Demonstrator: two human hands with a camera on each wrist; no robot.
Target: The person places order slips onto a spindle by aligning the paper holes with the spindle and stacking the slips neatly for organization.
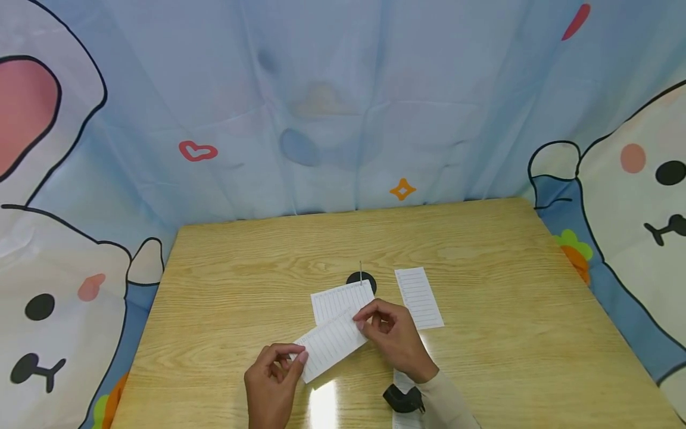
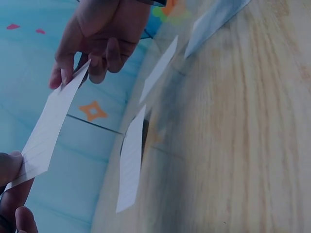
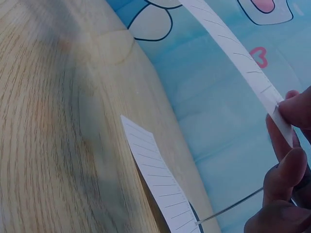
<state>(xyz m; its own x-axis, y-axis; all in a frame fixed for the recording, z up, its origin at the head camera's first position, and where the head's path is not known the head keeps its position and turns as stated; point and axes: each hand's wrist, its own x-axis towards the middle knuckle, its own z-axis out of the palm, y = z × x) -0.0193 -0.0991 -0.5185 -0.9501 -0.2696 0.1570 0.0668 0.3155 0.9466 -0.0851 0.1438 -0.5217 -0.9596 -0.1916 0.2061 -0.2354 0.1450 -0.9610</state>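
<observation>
A white ruled paper slip (image 1: 333, 347) is stretched between both hands, above the table and tilted. My left hand (image 1: 272, 381) pinches its lower left end between thumb and fingers. The opposite end is pinched by my right hand (image 1: 395, 335), close to a paper spike. That spike has a thin upright metal rod (image 1: 361, 271) on a round black base (image 1: 370, 278). A second ruled slip (image 3: 158, 172) is stuck on the rod by one end, low over the base; the held slip partly covers it in the head view.
Another ruled slip (image 1: 419, 298) lies flat to the right of the spike. More white paper (image 1: 403, 420) lies under the right wrist, partly hidden by a black wrist device (image 1: 403, 399). A patterned blue curtain (image 1: 332, 119) hangs behind the wooden table (image 1: 230, 286).
</observation>
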